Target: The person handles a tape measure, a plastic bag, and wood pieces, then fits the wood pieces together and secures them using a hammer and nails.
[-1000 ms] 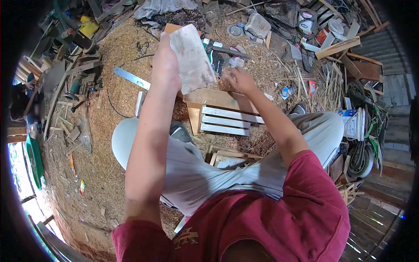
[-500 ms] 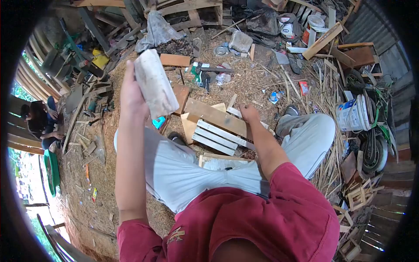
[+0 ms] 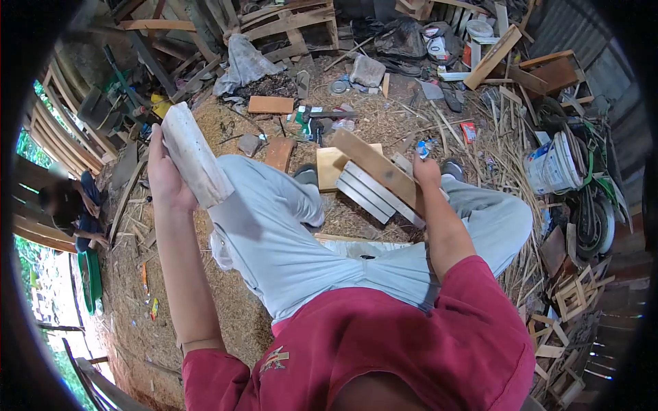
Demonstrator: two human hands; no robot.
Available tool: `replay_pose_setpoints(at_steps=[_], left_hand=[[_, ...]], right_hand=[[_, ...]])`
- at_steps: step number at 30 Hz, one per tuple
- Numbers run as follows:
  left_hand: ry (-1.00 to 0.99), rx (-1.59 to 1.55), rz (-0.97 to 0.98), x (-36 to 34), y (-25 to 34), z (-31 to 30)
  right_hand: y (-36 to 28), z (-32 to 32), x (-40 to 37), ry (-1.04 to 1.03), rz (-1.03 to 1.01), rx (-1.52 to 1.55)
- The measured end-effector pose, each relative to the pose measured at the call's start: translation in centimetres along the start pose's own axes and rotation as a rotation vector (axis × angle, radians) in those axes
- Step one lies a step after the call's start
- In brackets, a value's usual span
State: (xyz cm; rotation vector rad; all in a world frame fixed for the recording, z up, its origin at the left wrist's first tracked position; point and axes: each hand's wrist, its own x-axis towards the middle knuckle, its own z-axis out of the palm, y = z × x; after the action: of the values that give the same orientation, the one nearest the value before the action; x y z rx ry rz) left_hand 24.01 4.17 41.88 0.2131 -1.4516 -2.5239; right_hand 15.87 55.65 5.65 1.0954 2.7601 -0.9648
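Note:
My left hand (image 3: 170, 179) is raised at the left, gripping a whitish, worn rectangular block (image 3: 197, 157) whose material I cannot make out. Between my legs, my right hand (image 3: 426, 171) grips the right end of a small slatted wooden piece (image 3: 370, 193). It has pale parallel slats and a brown board (image 3: 375, 166) across it, and it is tilted. Behind it on the ground lies a flat light wooden piece (image 3: 327, 171), partly covered. The fingers of my right hand are partly hidden around the wood.
Wood shavings and sticks cover the ground. Reddish bricks (image 3: 271, 105) and a grey stone block (image 3: 368, 70) lie ahead. A white bucket (image 3: 550, 168) and a motorcycle wheel (image 3: 595, 226) stand at right. Another person (image 3: 68, 202) sits at far left, near a green basin (image 3: 90, 277).
My left hand has moved left and down with the whitish block. My right hand has shifted right, carrying the slatted piece. My left knee has risen and that foot has moved forward.

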Motion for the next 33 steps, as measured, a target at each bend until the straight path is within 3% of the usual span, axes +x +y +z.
replay_pose_setpoints(at_steps=[9,14,17,20,23,24,26,29,33], left_hand=[[-0.162,0.070,-0.070,6.0,-2.0,2.3],[-0.114,0.159,-0.202,9.9,-4.4,6.3],[-0.118,0.200,-0.315,13.1,-7.1,6.5],[-0.018,0.221,-0.400,15.3,-10.9,6.5],[-0.079,0.200,-0.550,16.8,-13.1,5.3],[-0.105,0.197,-0.587,16.8,-13.5,5.2],[-0.099,0.250,-0.563,15.8,-13.4,6.5],[-0.233,0.297,-0.597,16.2,-14.3,6.1],[-0.127,0.316,-0.568,15.7,-14.6,8.4]], right_hand=[[1.0,-1.0,-0.4,0.035,0.034,0.043],[1.5,2.2,2.6,-0.044,0.102,0.047],[4.1,7.5,6.5,-0.120,0.339,0.061],[11.0,15.6,9.2,-0.267,0.633,0.706],[14.8,19.9,7.1,-0.377,0.530,0.847],[13.4,19.9,5.0,-0.297,0.532,0.885],[10.1,17.2,3.1,-0.117,0.550,0.429],[7.9,14.9,1.1,0.053,0.286,0.436],[4.4,12.0,-1.4,0.023,0.020,0.266]])
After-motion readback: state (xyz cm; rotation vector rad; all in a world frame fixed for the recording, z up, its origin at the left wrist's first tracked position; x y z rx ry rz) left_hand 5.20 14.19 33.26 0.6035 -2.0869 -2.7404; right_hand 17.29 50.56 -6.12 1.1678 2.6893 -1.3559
